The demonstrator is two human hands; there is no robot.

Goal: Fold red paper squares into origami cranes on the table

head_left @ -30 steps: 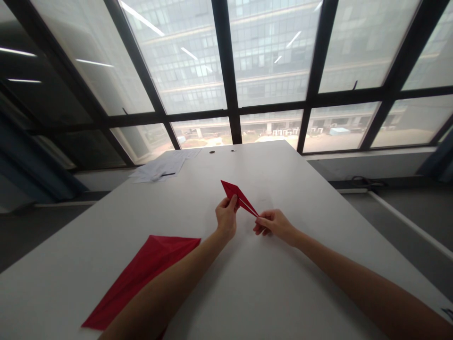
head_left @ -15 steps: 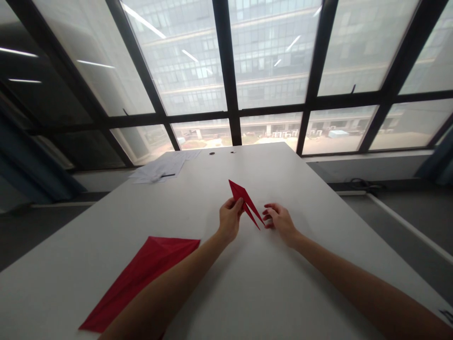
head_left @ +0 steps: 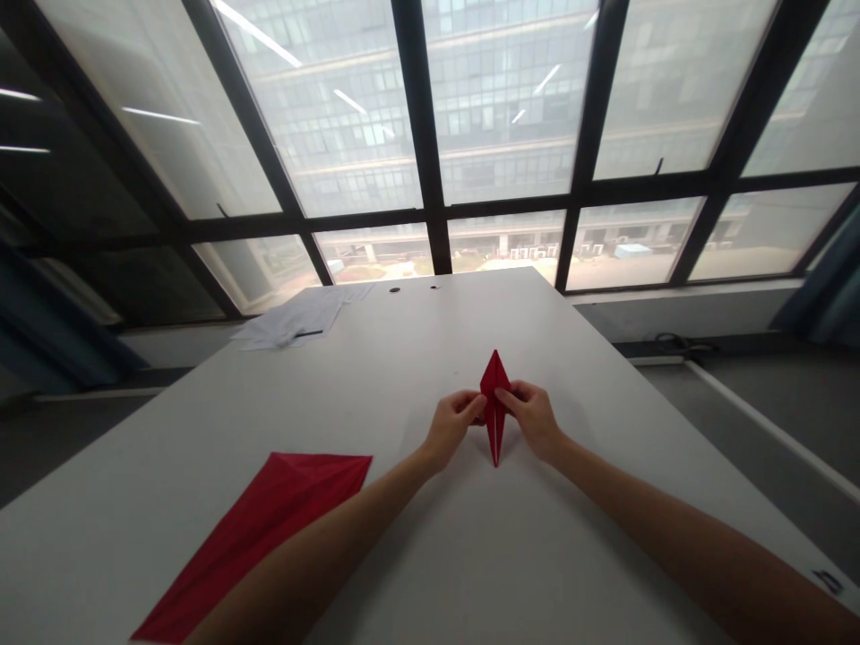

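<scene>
A small red folded paper [head_left: 495, 372], shaped like a narrow diamond with a slit down its lower half, is held up just over the white table. My left hand [head_left: 457, 419] pinches its left edge, thumb in front. On the opposite edge my right hand [head_left: 533, 414] grips it too, its thumb pressed on the front face. The paper's two lower points hang close together, facing me. Fingers behind the paper are partly hidden. A larger sheet of red folded paper [head_left: 269, 520] lies to the left, partly covered by my left forearm.
The white table [head_left: 403, 358] stretches toward large windows. Loose white papers [head_left: 288, 318] with a dark pen [head_left: 309, 334] on them lie at the far left. Two small round dark spots are near the far end. A small dark object [head_left: 828, 580] sits at the right edge.
The folded paper has moved right and turned from slanted to upright, its points toward me. My right hand, apart from it before, has taken hold of its right edge.
</scene>
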